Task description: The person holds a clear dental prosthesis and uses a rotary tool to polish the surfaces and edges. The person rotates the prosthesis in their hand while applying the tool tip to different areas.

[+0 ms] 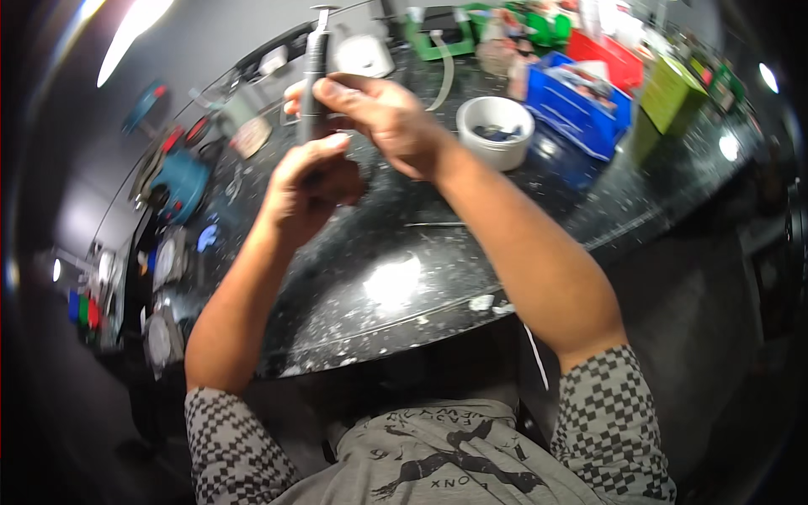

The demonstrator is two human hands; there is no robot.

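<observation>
My right hand (pixel 387 122) grips an upright dark cylindrical tool (pixel 314 63) with a thin silvery flanged top, its thumb pressed on the barrel. My left hand (pixel 307 185) is just below, fingers curled at the tool's lower end, which is partly hidden by them. Both hands are raised over the black speckled worktop (pixel 328 311). To the right of my right hand stands a white round tub (pixel 497 151) with dark small items inside. A thin rod (pixel 433 225) lies beneath my hands.
A blue bin (pixel 572 122), red bin (pixel 627 63) and yellow-green box (pixel 669 97) stand back right; a green tray (pixel 421 46) with a cable and a white object (pixel 362 55) stand behind. At left are teal equipment (pixel 181 185) and a blue scrap (pixel 208 237).
</observation>
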